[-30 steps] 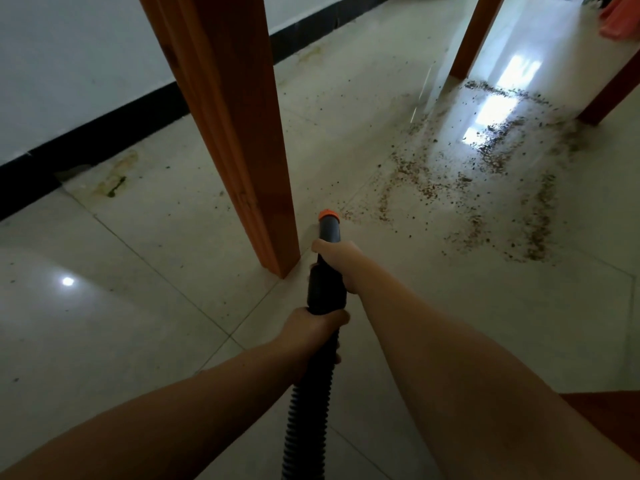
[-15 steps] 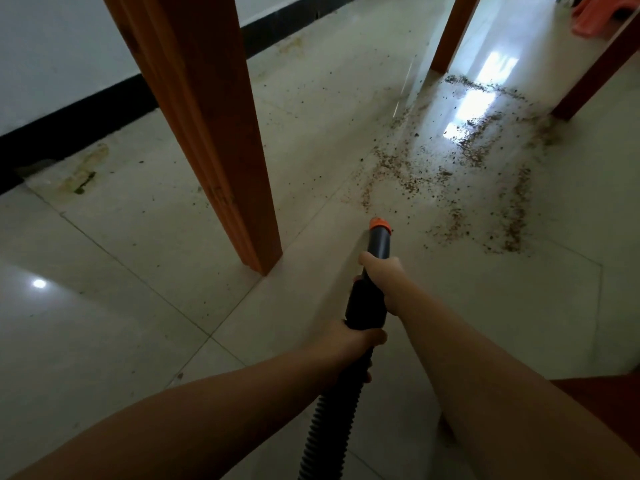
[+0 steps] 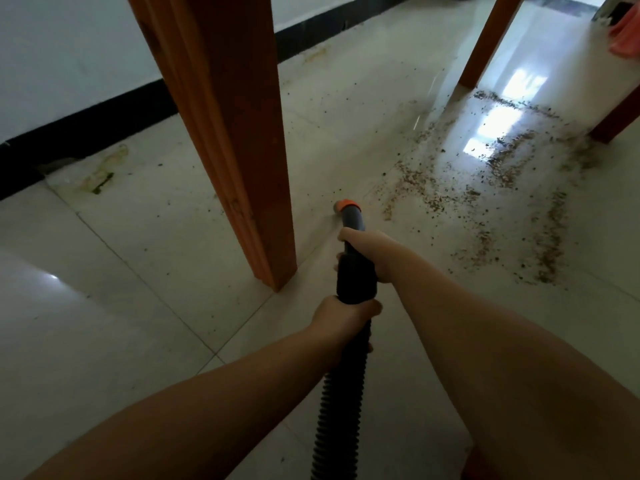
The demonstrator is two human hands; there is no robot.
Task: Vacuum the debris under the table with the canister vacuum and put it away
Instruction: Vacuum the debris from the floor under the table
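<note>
both hands on the vacuum hose (image 3: 337, 393). my left hand (image 3: 341, 322) is wrapped around it where the black ribbed section meets the smooth black handle (image 3: 356, 278). my right hand (image 3: 369, 252) grips further up, fingers curled round the grey nozzle tube (image 3: 353, 220) just below its orange tip (image 3: 347, 204). both grips closed tight on the wand.

orange tip sits low over the tiled floor (image 3: 138, 306), whether it touches i can't tell. it's just right of the near table leg (image 3: 228, 133) and just short of the debris (image 3: 485, 188).

debris is a wide scatter of brown crumbs and flecks on the glossy tiles, ahead and to the right of the nozzle, spreading toward the far table leg (image 3: 488, 43) and a third, darker leg (image 3: 620, 116) at the right edge. thickest in streaks around the bright window reflection (image 3: 502, 123). a few stray specks lie along the floor between the near leg and the far leg.

white wall (image 3: 69, 57) with black skirting (image 3: 86, 129) runs along the left. yellowish-green stain (image 3: 104, 171) on the tile by the skirting. something orange-pink (image 3: 627, 36) at the top right corner, too cropped to identify. canister body is out of frame; hose runs off the bottom edge.
</note>
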